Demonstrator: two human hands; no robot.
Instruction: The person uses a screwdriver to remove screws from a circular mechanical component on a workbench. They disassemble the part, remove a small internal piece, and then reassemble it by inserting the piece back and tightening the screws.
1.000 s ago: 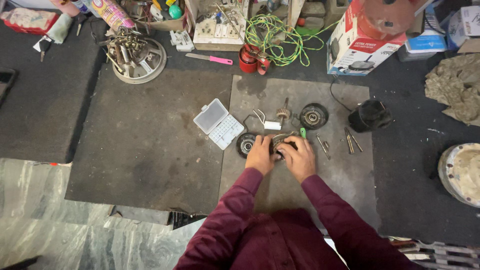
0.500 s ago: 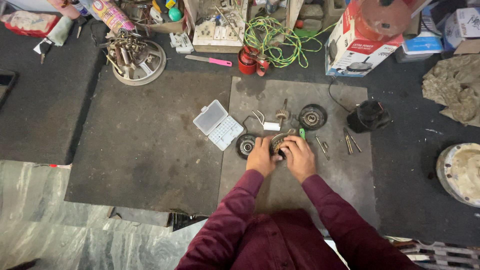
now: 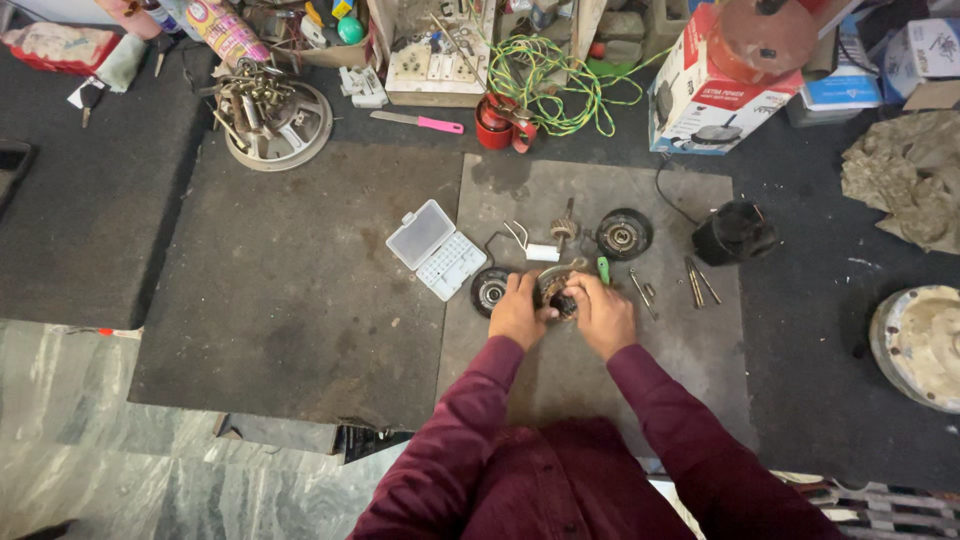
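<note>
Item in hand: small round motor part [image 3: 556, 292], dark with a coppery winding, on the grey mat [image 3: 600, 400] just in front of the person, gripped from both sides. Left hand [image 3: 518, 312]: fingers closed on the part's left edge, thumb against its rim. Right hand [image 3: 605, 315]: fingers curled over the part's right side and top, clamped on it. Both sleeves dark red. Just left of the left hand, touching or nearly so: black round end cap with a bearing [image 3: 489, 290]. Further left on the mat's edge: clear plastic bit case [image 3: 437, 249], lid open. Behind the hands: white capacitor with leads [image 3: 540, 252], small shaft piece [image 3: 565, 229], second black round cap [image 3: 624, 234]. Beside the right hand: green-handled tool [image 3: 603, 269], only its tip showing. To the right, near: loose long screws [image 3: 697, 282] and a black motor housing [image 3: 735, 232] with a cord. Far row, well apart: pink-handled knife [image 3: 418, 122], red cup [image 3: 497, 122], tangle of yellow-green wire [image 3: 545, 70], printed cardboard box [image 3: 712, 85], round metal tray of fittings [image 3: 270, 115]. Far right edge: pale round casing [image 3: 920, 345].
</note>
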